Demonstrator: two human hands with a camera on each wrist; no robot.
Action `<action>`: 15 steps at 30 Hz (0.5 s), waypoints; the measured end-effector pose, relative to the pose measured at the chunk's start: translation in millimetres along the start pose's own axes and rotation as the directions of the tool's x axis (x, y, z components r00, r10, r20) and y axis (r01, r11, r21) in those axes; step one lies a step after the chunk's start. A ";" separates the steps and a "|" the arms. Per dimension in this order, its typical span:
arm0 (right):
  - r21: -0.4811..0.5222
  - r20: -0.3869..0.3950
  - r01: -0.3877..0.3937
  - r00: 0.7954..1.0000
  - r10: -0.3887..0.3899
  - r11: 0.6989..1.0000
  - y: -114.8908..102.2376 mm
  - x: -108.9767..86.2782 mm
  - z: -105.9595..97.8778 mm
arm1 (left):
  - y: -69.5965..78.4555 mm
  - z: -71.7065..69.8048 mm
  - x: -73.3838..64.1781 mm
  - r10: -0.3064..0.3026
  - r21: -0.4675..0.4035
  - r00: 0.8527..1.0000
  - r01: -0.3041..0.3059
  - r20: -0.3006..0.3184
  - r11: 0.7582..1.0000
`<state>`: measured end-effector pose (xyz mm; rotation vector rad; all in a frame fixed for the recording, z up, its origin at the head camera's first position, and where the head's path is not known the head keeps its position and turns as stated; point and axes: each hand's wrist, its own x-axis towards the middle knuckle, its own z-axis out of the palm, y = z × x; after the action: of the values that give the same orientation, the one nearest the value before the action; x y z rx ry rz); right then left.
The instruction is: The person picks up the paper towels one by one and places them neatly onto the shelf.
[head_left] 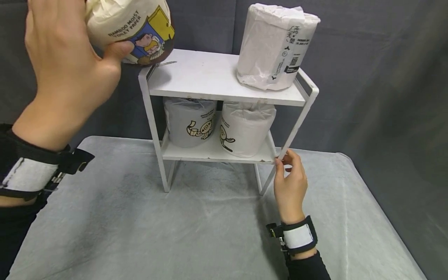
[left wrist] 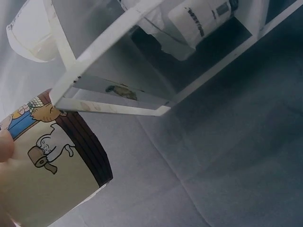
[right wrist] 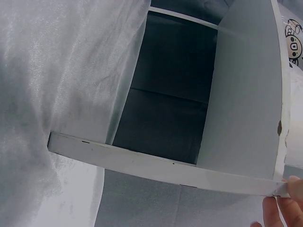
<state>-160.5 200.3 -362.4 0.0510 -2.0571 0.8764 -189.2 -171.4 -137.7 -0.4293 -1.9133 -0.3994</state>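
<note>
My left hand (head_left: 70, 58) grips a roll of bamboo toilet paper (head_left: 154, 35) in a cream, printed wrapper, raised at the left end of the white two-tier shelf (head_left: 196, 74). In the left wrist view the cartoon side of the toilet paper (left wrist: 57, 165) overlaps the shelf's frame (left wrist: 109, 47). Low on the right, my right hand (head_left: 290, 182) pinches the shelf's front right leg between thumb and fingers, near the lower tier. From the right wrist, the fingertips (right wrist: 294, 189) show on the white leg (right wrist: 142, 165).
A white-wrapped paper pack (head_left: 273, 50) leans slightly on the top tier's right end. Two more white packs, one on the left (head_left: 189, 124) and one on the right (head_left: 245, 132), stand on the lower tier. Grey cloth (head_left: 210, 233) covers the table; dark curtain (head_left: 378, 77) hangs behind.
</note>
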 end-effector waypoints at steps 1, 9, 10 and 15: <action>0.001 0.000 -0.002 1.000 0.002 1.000 0.0 -0.1 0.0 | 1.0 0.6 0.4 0.012 0.001 1.000 -0.012 -0.001 1.000; 0.009 -0.006 -0.010 1.000 0.010 1.000 1.5 -1.5 0.7 | 9.1 9.5 2.9 0.083 -0.015 0.996 -0.083 -0.011 0.996; 0.009 -0.006 -0.008 1.000 0.009 1.000 1.7 -1.6 0.8 | 10.5 10.7 3.4 0.082 -0.019 0.997 -0.083 -0.012 0.996; 0.014 -0.011 0.003 1.000 -0.003 1.000 3.6 -1.2 1.2 | 18.5 16.6 5.7 0.130 -0.028 0.991 -0.130 -0.019 0.991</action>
<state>-161.8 201.9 -365.7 0.0569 -2.0406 0.8877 -195.9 -146.8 -137.1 -0.5651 -1.8536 -0.3441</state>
